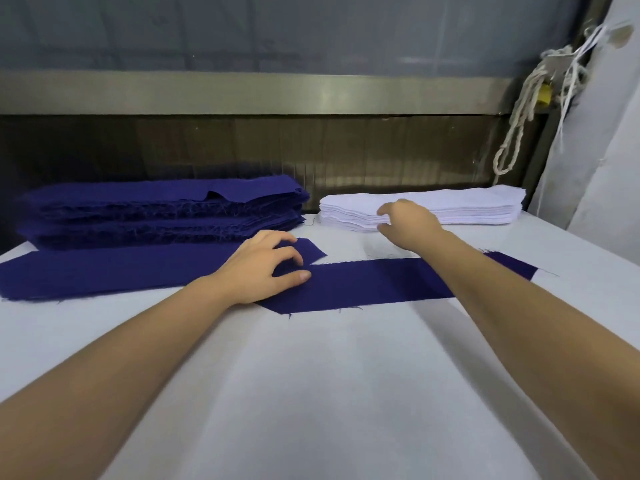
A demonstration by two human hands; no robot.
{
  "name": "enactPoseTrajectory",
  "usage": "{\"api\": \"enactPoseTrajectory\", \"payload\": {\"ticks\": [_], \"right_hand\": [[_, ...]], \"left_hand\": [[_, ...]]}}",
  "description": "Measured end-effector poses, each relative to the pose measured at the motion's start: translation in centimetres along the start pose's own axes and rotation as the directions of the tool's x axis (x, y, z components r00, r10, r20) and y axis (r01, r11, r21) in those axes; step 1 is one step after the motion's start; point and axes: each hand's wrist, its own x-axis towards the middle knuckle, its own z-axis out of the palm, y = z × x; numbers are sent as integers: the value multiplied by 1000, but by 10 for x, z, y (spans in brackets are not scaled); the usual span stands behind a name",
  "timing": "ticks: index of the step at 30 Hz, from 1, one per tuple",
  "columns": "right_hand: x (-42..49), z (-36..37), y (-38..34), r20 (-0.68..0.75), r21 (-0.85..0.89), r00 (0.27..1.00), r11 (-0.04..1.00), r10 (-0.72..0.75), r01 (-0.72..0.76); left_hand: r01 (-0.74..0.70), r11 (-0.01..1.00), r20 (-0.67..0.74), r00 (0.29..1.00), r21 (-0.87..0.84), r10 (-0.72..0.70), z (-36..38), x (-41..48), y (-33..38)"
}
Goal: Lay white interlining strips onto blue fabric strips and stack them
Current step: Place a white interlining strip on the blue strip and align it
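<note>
On the counter (pixel 311 393), the left hand (pixel 259 268) lay loosely curled on a blue strip (pixel 374 282); the right hand (pixel 408 220) pinched the white interlining stack (pixel 478 206)

White table top (pixel 311 393) lies under the left hand (pixel 258 268) and right hand (pixel 408 223) and spreads from them toward the camera. Past both hands a dull metal rail (pixel 242 93) crosses the full width, with a dark ribbed panel (pixel 346 150) below it and a grey wall (pixel 207 29) above. Up and to the right of the right hand a bundle of white cords (pixel 554 58) hangs in loops with a small yellow item (pixel 543 93) among them (can't tell what), and farther right a pale grey sheet (pixel 595 133) slants down the frame edge.
</note>
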Motion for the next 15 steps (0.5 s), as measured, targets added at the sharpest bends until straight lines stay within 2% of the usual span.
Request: {"api": "enactPoseTrajectory", "payload": {"ticks": [7,11,15], "right_hand": [[32,21,-24,-82,-67,996,998,-26,21],[42,28,-25,-131,-171,990,985,-52,30],[50,29,-20,-206,-164,976,986,-74,40]], "left_hand": [[88,995,-150,984,-38,-93,8,43,6],[195,974,-156,965,-114,-212,17,68,8],[271,936,-166,936,-227,-311,26,83,11]]}}
